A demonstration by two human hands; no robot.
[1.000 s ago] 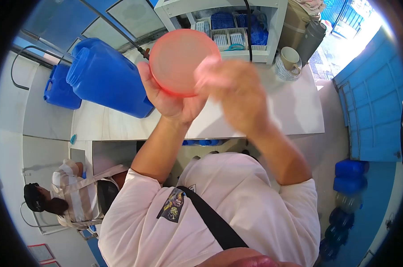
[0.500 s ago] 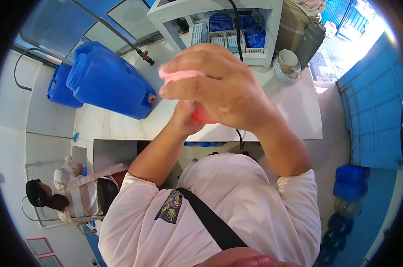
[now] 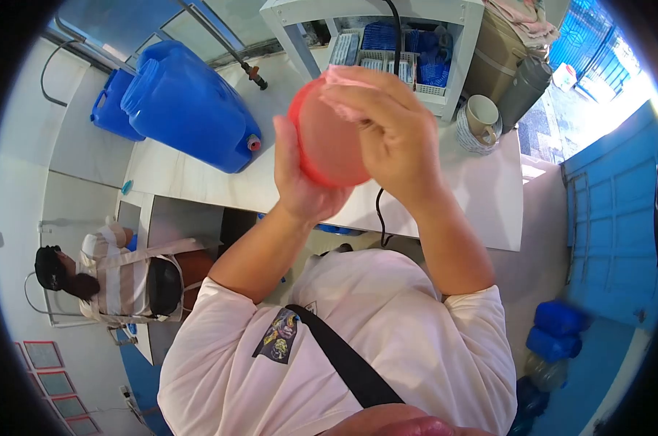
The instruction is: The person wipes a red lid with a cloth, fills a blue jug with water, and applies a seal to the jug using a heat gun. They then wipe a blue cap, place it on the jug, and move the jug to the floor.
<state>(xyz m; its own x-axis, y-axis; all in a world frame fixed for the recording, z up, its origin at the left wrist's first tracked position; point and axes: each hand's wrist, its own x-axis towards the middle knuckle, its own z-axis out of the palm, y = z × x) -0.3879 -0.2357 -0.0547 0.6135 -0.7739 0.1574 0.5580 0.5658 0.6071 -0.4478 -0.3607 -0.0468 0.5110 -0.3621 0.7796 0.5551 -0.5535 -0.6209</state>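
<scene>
A round red plastic piece (image 3: 330, 149), which may be a lid or the end of a container, faces up in front of my chest. My left hand (image 3: 303, 182) is closed around its lower left edge, thumb up along the side. In my right hand (image 3: 398, 134) is a bunched pink cloth (image 3: 347, 86), pressed against the upper right of the red piece. Part of the cloth is hidden by the fingers. Both hands are above the front of the white counter (image 3: 474, 196).
A large blue jerrycan (image 3: 187, 109) with a spigot stands on the counter's left. A white shelf (image 3: 452, 69) with small baskets is behind my hands. To the right are a mug (image 3: 481, 115) and a grey flask (image 3: 521, 91). Another person (image 3: 122, 269) is at far left.
My right hand has moved right and down with the cloth, uncovering the red piece's round face. My left hand has risen slightly and now shows its thumb. The view has shifted a little.
</scene>
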